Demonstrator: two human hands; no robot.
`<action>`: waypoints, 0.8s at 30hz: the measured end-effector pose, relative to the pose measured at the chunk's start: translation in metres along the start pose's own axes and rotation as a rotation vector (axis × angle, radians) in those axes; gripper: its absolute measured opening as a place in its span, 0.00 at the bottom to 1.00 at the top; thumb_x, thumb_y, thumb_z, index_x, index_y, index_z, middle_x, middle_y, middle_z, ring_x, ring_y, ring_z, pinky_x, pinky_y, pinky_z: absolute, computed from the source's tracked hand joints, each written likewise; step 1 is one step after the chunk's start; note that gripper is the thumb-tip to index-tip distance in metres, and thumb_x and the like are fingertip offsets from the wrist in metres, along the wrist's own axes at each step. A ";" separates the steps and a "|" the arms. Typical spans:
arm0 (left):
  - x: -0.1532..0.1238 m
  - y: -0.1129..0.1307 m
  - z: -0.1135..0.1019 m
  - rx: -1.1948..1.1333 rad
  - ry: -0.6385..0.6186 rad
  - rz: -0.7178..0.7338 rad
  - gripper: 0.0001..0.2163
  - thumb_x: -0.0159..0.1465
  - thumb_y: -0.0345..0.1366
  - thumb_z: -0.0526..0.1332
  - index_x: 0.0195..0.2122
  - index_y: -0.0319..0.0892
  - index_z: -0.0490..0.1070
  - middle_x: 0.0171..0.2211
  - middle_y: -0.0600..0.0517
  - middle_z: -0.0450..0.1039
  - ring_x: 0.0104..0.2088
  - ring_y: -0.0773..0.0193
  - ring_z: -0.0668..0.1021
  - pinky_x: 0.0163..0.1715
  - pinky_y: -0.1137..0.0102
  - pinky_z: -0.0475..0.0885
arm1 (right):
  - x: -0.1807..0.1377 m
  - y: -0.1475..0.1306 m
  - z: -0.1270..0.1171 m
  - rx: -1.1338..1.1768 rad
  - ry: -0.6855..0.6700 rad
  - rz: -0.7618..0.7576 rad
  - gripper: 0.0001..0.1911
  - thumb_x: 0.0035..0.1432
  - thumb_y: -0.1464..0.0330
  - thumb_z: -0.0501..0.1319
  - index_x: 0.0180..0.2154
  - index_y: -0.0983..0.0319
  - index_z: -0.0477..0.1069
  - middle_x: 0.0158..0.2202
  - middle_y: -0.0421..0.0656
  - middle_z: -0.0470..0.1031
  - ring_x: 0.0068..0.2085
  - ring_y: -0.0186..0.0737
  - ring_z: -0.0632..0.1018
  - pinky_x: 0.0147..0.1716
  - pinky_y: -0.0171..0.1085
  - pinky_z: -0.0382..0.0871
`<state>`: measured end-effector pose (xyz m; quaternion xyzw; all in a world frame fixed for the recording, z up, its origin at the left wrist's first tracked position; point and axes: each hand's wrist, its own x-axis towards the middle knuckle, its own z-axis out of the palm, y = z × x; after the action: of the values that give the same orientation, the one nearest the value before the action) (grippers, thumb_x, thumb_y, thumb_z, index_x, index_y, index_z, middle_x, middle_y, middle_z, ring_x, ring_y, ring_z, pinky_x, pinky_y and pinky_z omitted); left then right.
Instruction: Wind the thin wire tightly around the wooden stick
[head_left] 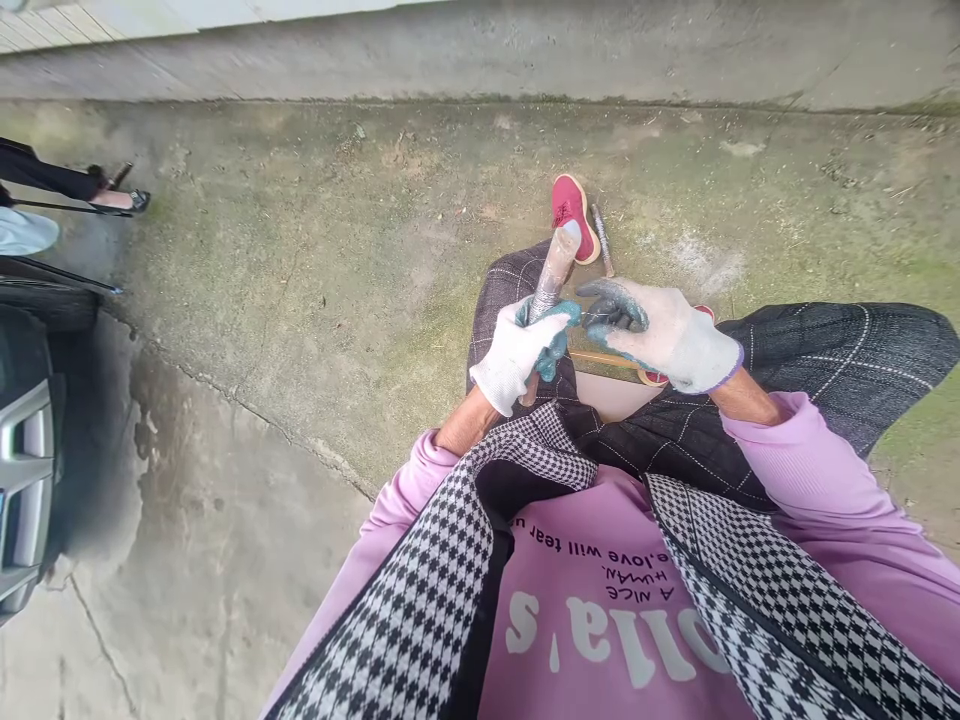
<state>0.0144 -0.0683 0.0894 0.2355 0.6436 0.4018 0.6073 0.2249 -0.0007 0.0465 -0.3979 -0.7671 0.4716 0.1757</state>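
My left hand (pixel 527 345), in a white glove with a teal coated palm, is closed around a thick stick (pixel 556 268). The stick slants upward, with a pale brown upper end and a silvery, ridged band just above my fingers. Its lower end pokes out below the glove. To the right, my right hand (pixel 660 325) wears a matching glove. Its forefinger stretches toward the stick without clearly touching it, and the other fingers are loosely bent. I see nothing in that hand. A thinner rod with a silvery wrapped part (pixel 602 240) lies on the ground beside a red shoe (pixel 571 215).
Mossy concrete ground (pixel 337 250) runs up to a low wall (pixel 525 50). White powder (pixel 709 262) is scattered at the right. A car wheel (pixel 26 480) stands at the left, with another person's leg (pixel 60 175) above it. A pale seat (pixel 615 395) shows between my legs.
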 end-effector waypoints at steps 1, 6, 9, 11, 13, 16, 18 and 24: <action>0.000 0.000 0.001 0.003 0.005 -0.005 0.24 0.65 0.55 0.84 0.36 0.45 0.73 0.19 0.63 0.67 0.16 0.74 0.64 0.16 0.75 0.60 | 0.001 -0.002 0.000 0.015 0.007 0.001 0.30 0.71 0.65 0.70 0.72 0.50 0.86 0.65 0.45 0.91 0.64 0.61 0.91 0.68 0.60 0.87; 0.002 -0.004 0.002 0.027 -0.031 -0.032 0.28 0.64 0.61 0.83 0.35 0.46 0.73 0.18 0.64 0.65 0.15 0.75 0.63 0.16 0.75 0.59 | 0.007 -0.014 0.005 -0.018 0.050 -0.060 0.21 0.70 0.69 0.67 0.59 0.54 0.92 0.56 0.48 0.94 0.57 0.62 0.92 0.66 0.62 0.88; 0.001 -0.009 -0.001 0.016 -0.082 0.000 0.28 0.67 0.66 0.79 0.36 0.45 0.74 0.19 0.62 0.65 0.16 0.74 0.63 0.16 0.74 0.59 | 0.004 -0.019 0.003 -0.065 0.056 -0.070 0.18 0.71 0.67 0.66 0.55 0.55 0.92 0.54 0.49 0.94 0.55 0.62 0.93 0.64 0.63 0.88; -0.002 -0.010 -0.003 -0.003 -0.113 0.043 0.30 0.69 0.69 0.75 0.35 0.45 0.75 0.19 0.61 0.65 0.16 0.73 0.63 0.16 0.73 0.61 | 0.002 -0.021 0.001 -0.100 0.034 -0.034 0.16 0.73 0.66 0.67 0.54 0.52 0.92 0.54 0.47 0.94 0.54 0.62 0.93 0.62 0.63 0.89; -0.003 -0.009 -0.003 -0.019 -0.108 0.069 0.30 0.69 0.69 0.74 0.34 0.45 0.74 0.19 0.60 0.66 0.16 0.72 0.63 0.16 0.72 0.63 | 0.000 -0.022 0.000 -0.123 0.025 -0.005 0.14 0.74 0.65 0.68 0.54 0.50 0.92 0.54 0.47 0.94 0.55 0.62 0.93 0.61 0.61 0.89; -0.002 -0.004 0.000 -0.016 -0.020 0.060 0.26 0.65 0.61 0.81 0.35 0.45 0.73 0.21 0.60 0.69 0.17 0.73 0.64 0.17 0.73 0.65 | -0.001 -0.020 0.004 -0.135 0.018 -0.005 0.13 0.75 0.65 0.68 0.53 0.52 0.92 0.53 0.47 0.95 0.54 0.59 0.93 0.58 0.54 0.89; 0.001 -0.001 0.002 0.006 0.033 0.040 0.24 0.63 0.55 0.84 0.36 0.45 0.73 0.23 0.60 0.71 0.19 0.73 0.68 0.19 0.73 0.67 | -0.002 -0.017 0.007 -0.130 0.015 -0.004 0.13 0.75 0.66 0.68 0.53 0.53 0.91 0.51 0.45 0.95 0.52 0.55 0.94 0.54 0.49 0.89; 0.007 -0.007 0.000 -0.004 0.031 0.026 0.24 0.62 0.51 0.84 0.33 0.45 0.71 0.22 0.60 0.68 0.19 0.73 0.67 0.20 0.73 0.67 | -0.005 -0.016 0.009 -0.170 -0.024 0.030 0.11 0.76 0.62 0.69 0.53 0.54 0.89 0.49 0.46 0.95 0.49 0.54 0.93 0.49 0.47 0.85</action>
<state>0.0147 -0.0665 0.0794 0.2365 0.6492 0.4144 0.5923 0.2153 -0.0134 0.0566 -0.4170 -0.8005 0.4120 0.1248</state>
